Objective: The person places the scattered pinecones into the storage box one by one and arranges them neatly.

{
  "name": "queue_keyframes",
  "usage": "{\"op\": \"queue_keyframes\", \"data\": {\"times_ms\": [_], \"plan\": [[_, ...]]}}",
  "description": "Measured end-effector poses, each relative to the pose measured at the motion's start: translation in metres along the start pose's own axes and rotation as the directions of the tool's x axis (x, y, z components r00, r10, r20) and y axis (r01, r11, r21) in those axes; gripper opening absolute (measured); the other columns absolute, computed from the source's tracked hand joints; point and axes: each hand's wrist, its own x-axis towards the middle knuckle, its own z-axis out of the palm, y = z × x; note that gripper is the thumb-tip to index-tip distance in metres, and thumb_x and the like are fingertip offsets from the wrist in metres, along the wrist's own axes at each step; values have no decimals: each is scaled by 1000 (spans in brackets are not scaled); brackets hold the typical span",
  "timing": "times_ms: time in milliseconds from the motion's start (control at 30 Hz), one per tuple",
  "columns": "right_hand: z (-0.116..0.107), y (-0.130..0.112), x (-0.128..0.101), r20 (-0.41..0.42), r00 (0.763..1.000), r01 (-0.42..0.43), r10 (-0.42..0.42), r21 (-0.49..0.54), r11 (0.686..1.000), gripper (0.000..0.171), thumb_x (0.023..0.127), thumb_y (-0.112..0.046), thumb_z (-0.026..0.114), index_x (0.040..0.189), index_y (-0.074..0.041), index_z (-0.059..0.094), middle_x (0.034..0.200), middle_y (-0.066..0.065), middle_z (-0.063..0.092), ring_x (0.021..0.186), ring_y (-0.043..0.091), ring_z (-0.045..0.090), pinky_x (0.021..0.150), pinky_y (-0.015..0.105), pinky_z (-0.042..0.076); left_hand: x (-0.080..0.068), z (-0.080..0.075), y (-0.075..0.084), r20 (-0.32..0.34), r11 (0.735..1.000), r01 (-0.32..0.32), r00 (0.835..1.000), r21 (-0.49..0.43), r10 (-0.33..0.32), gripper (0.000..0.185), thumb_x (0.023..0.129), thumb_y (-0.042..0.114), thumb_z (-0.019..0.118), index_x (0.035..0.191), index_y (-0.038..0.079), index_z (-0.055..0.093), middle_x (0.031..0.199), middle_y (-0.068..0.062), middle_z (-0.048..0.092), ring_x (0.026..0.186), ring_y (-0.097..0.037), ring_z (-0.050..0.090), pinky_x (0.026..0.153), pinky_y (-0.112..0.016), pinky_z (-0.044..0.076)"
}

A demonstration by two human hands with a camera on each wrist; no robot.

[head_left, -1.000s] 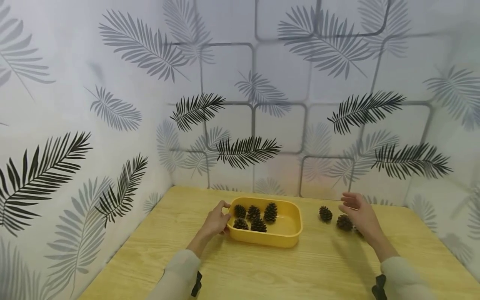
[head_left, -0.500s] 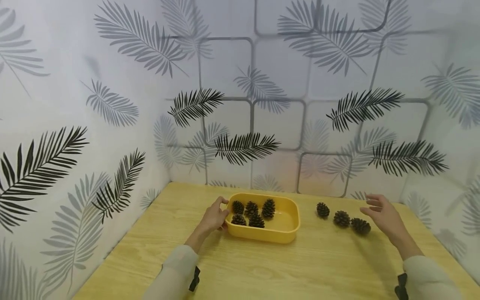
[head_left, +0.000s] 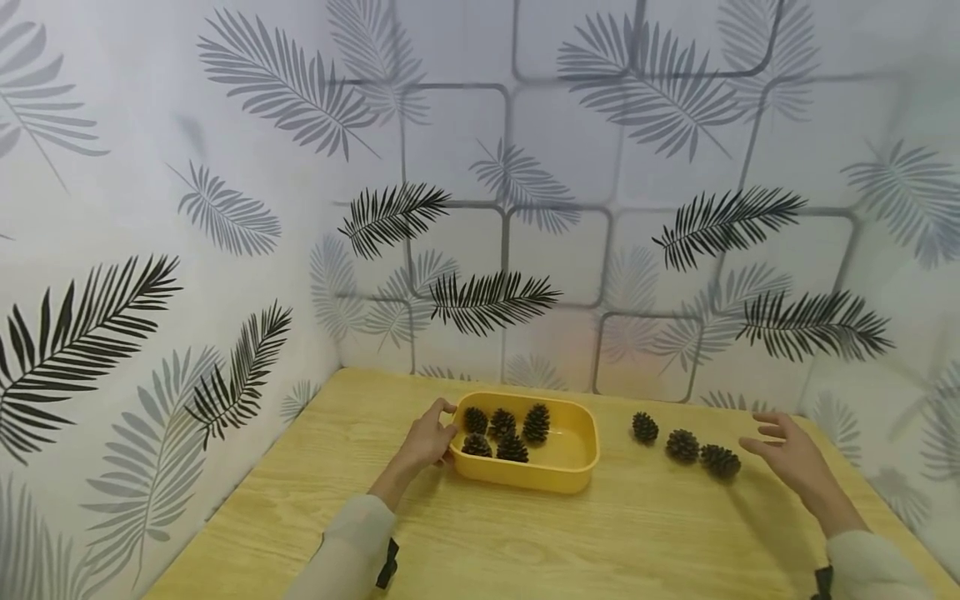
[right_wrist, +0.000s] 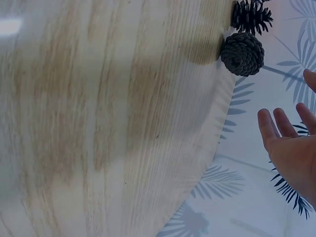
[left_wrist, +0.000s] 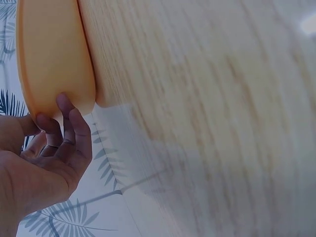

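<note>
A yellow plastic box (head_left: pixel 517 477) stands on the table with several pine cones (head_left: pixel 512 447) gathered in its left half. My left hand (head_left: pixel 427 437) grips its left end, thumb over the rim and fingers against the outer wall, as the left wrist view shows along the box's side (left_wrist: pixel 57 54). To the right, 3 pine cones lie in a slanting row: one at the back (head_left: pixel 644 427), a middle one (head_left: pixel 682 446) and a front one (head_left: pixel 720 461). Just right of the front cone, my right hand (head_left: pixel 797 462) hovers with loosely extended fingers, holding nothing.
The light wood-grain table (head_left: pixel 480 542) carries the box and the loose cones. Behind it and on both sides rise pale walls (head_left: pixel 555 350) printed with leaves.
My right hand has moved right, from above the loose pine cones to beside the front one, uncovering it. The left hand stays at the box, and the cones lie as before.
</note>
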Motion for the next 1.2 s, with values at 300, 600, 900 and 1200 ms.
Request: {"op": "queue_keyframes", "data": {"times_ms": [300, 600, 900, 1200], "plan": [[-1, 9, 2, 58, 998, -17, 19, -36, 999, 77, 110, -36, 54, 154, 17, 20, 149, 51, 25, 126, 64, 46, 95, 66, 50, -1, 0, -2, -2, 1000, 1, 1000, 8, -1, 35, 110, 8, 50, 144, 3, 47, 74, -12, 64, 63, -37, 72, 52, -36, 57], [7, 14, 8, 99, 994, -49, 51, -18, 999, 76, 108, -34, 57, 151, 18, 23, 147, 53, 26, 125, 63, 50, 94, 59, 54, 1, -2, -4, 7, 1000, -23, 1000, -5, 23, 34, 110, 8, 50, 143, 2, 47, 73, -12, 65, 62, -36, 73, 50, -35, 56], [16, 15, 17, 169, 981, -89, 98, -58, 994, 83, 107, -46, 55, 153, 15, 22, 148, 52, 29, 121, 59, 55, 89, 57, 56, 4, -2, -6, 8, 1000, -31, 999, 2, 31, 35, 109, 8, 51, 144, 2, 48, 72, -12, 63, 57, -31, 71, 48, -31, 54], [30, 13, 27, 188, 975, -96, 117, -118, 988, 87, 105, -49, 58, 151, 18, 25, 146, 50, 35, 130, 66, 40, 101, 67, 46, 5, -2, -6, 11, 1000, -21, 1000, 14, 21, 34, 109, 8, 52, 143, 2, 48, 72, -11, 63, 59, -32, 72, 51, -35, 58]]}}
